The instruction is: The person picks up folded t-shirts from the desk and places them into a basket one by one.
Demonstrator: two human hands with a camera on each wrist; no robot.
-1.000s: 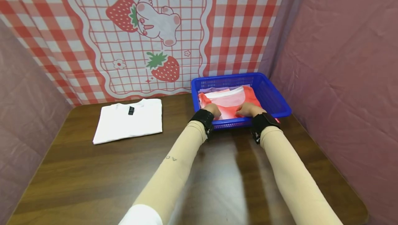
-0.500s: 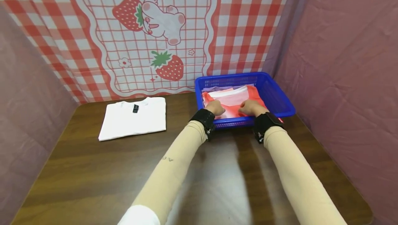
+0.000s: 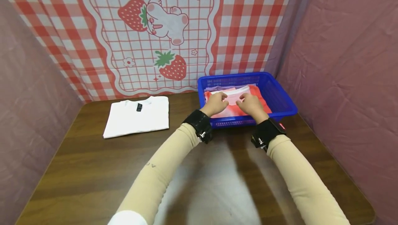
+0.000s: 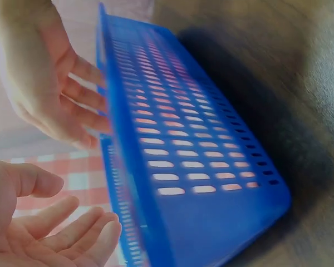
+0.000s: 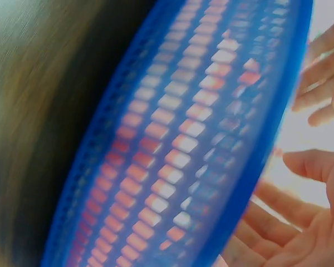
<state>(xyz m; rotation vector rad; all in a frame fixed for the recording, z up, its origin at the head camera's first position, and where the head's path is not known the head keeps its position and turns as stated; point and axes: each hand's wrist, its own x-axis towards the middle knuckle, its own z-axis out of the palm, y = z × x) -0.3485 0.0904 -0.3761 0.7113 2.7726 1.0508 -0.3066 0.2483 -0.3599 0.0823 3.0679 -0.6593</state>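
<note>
Inside a blue plastic basket (image 3: 287, 110) lies a folded red, pink and white shirt (image 3: 234, 110), with purple cloth (image 3: 214, 88) showing behind it. Both hands hover over the shirt near the basket's front rim, holding nothing. My left hand (image 3: 216, 104) is on the shirt's left side, fingers loosely bent and thumb apart. Facing it, my right hand (image 3: 250, 106) has a similar shape. In the left wrist view, the left hand (image 4: 55, 231) appears palm up beside the slotted basket wall (image 4: 183, 139). The right wrist view shows the right hand (image 5: 292, 222) with spread fingers, partly behind the rim.
A folded white T-shirt (image 3: 136, 119) with a black neck label lies left on the wooden table (image 3: 93, 169). Behind stands a red checked cloth (image 3: 242, 28) with strawberries. Pink drapes (image 3: 342, 62) hang at both sides.
Both hands have risen off the shirt in the basket, and their curled fingers have loosened. The shirt stays in place. The head view has shifted slightly.
</note>
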